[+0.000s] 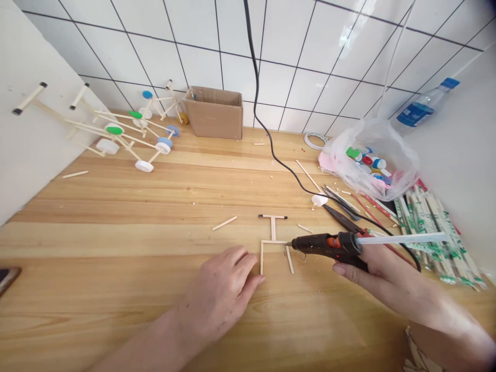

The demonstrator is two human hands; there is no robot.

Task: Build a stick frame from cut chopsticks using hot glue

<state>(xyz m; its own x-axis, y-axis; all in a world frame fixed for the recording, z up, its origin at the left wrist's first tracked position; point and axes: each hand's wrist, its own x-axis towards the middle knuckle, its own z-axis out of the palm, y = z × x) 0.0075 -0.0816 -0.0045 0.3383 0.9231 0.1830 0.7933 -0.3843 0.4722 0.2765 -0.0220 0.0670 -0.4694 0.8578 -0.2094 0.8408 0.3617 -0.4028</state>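
My right hand is wrapped round a black hot glue gun with a long pale glue stick out of its back. The nozzle is at the right corner of a small wooden stick frame lying flat on the table. A crossbar with black ends tops the frame. At its right corner a short wooden stick slants down; whether it is joined there I cannot tell. My left hand rests on the table, curled, with thumb and fingertips against the frame's left leg.
Stick models with bottle-cap wheels stand back left, near a cardboard box. A black cable crosses the table. Right are pliers, a plastic bag of caps, wrapped sticks and a bottle. A phone lies left.
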